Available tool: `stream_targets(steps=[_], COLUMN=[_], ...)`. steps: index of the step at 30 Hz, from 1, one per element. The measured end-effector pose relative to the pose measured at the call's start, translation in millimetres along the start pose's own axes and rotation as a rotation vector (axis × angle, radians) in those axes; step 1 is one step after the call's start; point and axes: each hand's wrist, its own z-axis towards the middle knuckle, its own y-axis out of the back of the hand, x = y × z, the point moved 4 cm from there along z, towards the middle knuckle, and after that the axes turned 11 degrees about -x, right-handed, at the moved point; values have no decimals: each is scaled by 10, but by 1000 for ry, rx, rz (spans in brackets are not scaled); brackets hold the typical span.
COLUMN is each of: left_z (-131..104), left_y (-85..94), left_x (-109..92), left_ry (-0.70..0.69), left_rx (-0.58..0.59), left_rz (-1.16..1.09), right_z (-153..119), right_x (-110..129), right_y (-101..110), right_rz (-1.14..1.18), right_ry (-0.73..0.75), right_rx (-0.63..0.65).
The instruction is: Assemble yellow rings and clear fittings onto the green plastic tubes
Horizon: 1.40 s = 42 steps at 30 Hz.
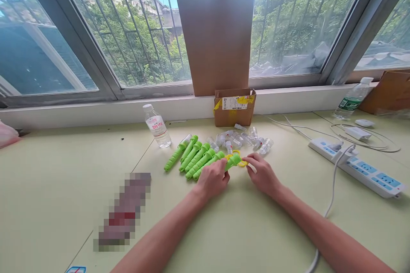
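My left hand (213,177) is closed around a light-green ribbed plastic tube (233,161), its threaded end sticking out to the right. Just right of that end, my right hand (263,174) has its fingertips on a small yellow ring (243,163), fingers bent and close together. Another yellow ring (236,152) lies just behind the tube. Left of my hands, several matching green tubes (196,160) lie side by side in a slanted row. Behind my hands is a loose pile of small clear plastic bottles (237,140), some showing white and red tips.
A small cardboard box (235,113) stands behind the pile, below a tall brown board (218,42) at the window. Water bottles stand at left (157,127) and far right (352,99). A power strip (358,168) with cables lies right. A blurred-out item (124,211) lies left.
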Motion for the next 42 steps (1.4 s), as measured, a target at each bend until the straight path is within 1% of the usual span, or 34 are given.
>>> stream_targets(steps=[5,9,12,16,21,24,30,42], left_z=[-8,-2,0,-2,4,7,9,11], left_y=[-1,1,-7,-15,-11,-11,-14,-7], left_x=[-86,-96,-76,-64,-70,-67,-65,-61], left_ry=[-48,-64,-69,-60,-47,-42,-41,-39], left_rx=[25,45,52,59,84,97,118,128], left_rz=[-14,-2,-1,-7,4,11,13,10], right_z=[23,35,28,1,-32,-47,-64,-23], right_x=[-19,-34,-76,-154,-223,-252,-288,-199], right_y=[44,59,46,2,-54,-79,-100,-47], right_rz=[71,179,270,353,446,481,471,420], right_ry=[-101,-203,-305,-447,-567,-590,-595,-616], right_rx=[-74,-124,-119,-71,-48,-41,-46,-65])
